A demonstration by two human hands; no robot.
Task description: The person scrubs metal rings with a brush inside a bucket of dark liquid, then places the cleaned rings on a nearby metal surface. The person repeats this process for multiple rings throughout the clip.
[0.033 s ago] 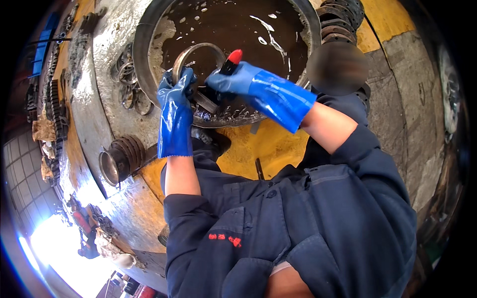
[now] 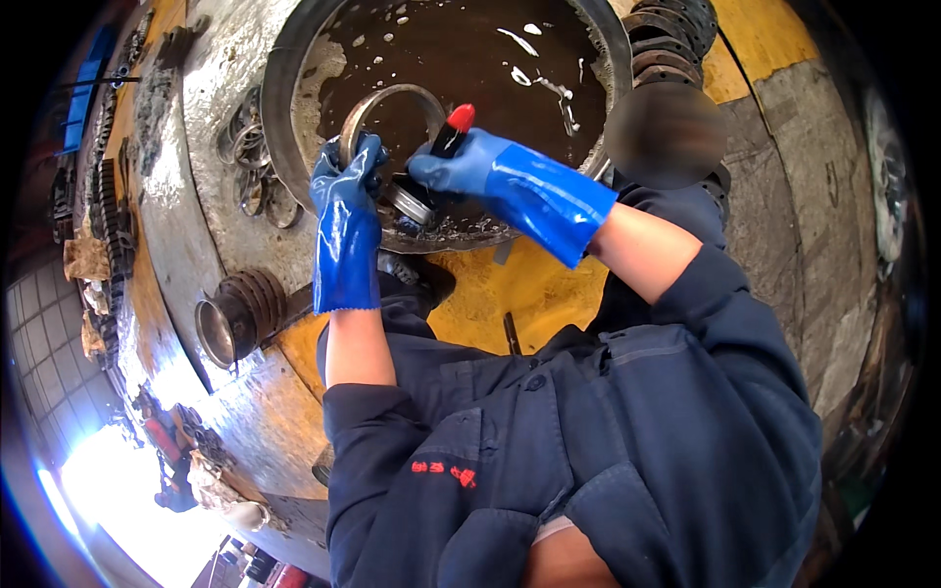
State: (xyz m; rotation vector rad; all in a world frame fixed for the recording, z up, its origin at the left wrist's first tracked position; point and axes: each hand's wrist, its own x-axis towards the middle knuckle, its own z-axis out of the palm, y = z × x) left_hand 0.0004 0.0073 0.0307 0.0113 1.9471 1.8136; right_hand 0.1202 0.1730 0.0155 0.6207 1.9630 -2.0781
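Observation:
My left hand, in a blue rubber glove, is closed around the left side of a metal ring. The ring stands tilted over the dark liquid in a large round basin. My right hand, gloved alike, grips a paintbrush with a black, red-tipped handle. Its silver band shows below my right fingers, close to the ring's lower part. The bristles are hard to make out, and both hands cover parts of the ring.
Several thin rings lie left of the basin on the metal surface. Nearer me is a stack of ribbed metal rings. Dark flanged discs are piled at the basin's right, beside a blurred round area. Yellow sheeting lies below the basin.
The paintbrush and my right hand have shifted slightly, with the red handle tip a little lower and the silver band now showing more plainly. My left hand and the ring look almost unmoved.

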